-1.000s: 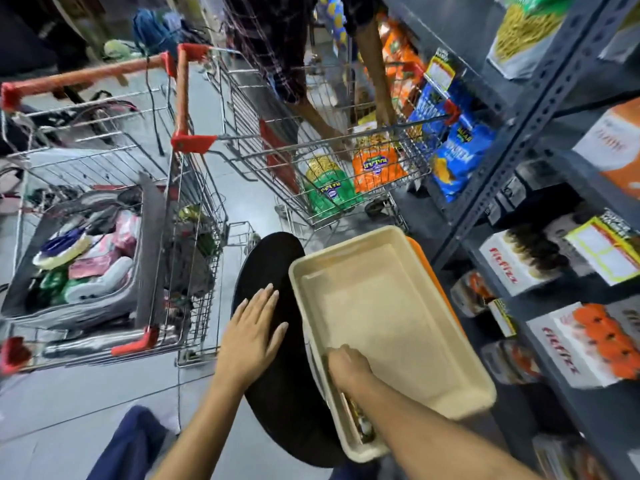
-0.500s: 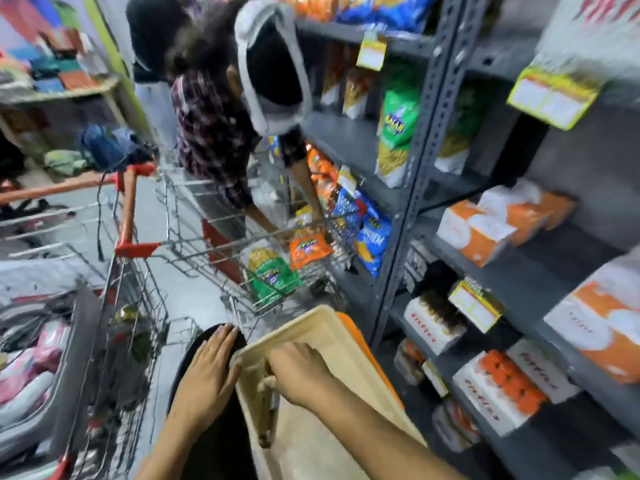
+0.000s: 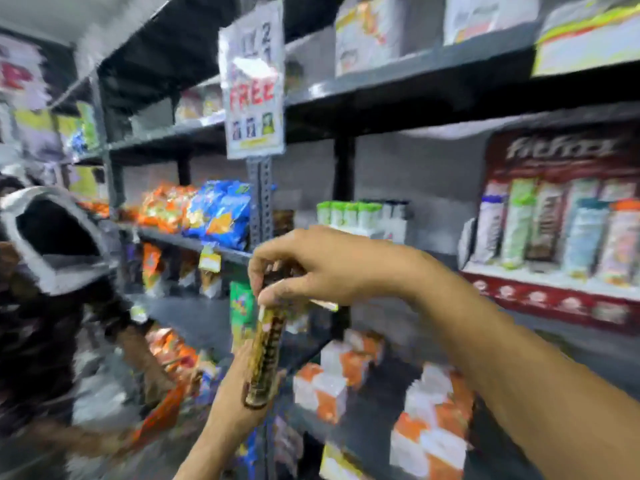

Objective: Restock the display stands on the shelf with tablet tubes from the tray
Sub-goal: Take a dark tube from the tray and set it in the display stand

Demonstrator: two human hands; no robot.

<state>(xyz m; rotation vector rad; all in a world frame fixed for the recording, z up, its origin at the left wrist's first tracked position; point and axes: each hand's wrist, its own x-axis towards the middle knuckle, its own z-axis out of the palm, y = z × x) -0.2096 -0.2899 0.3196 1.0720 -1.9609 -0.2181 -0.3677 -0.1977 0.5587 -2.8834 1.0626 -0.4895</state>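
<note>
My right hand is raised in front of the shelf and pinches the top of a brown and gold tablet tube, which hangs down from my fingers. My left hand is below, right behind the tube's lower end; its fingers are hidden, so its grip is unclear. A red display stand with several upright tubes sits on the shelf to the right. A smaller white stand of green-capped tubes is just behind my right hand. The tray is out of view. The picture is blurred.
Another person bends down at the left. Chip bags fill the left shelves, and orange and white boxes the lower one. A "FREE" sign hangs on the upright post.
My view has swung up from the tray to the shelf. My right hand has left the tray and risen holding a tube. My left hand has lifted off the black surface.
</note>
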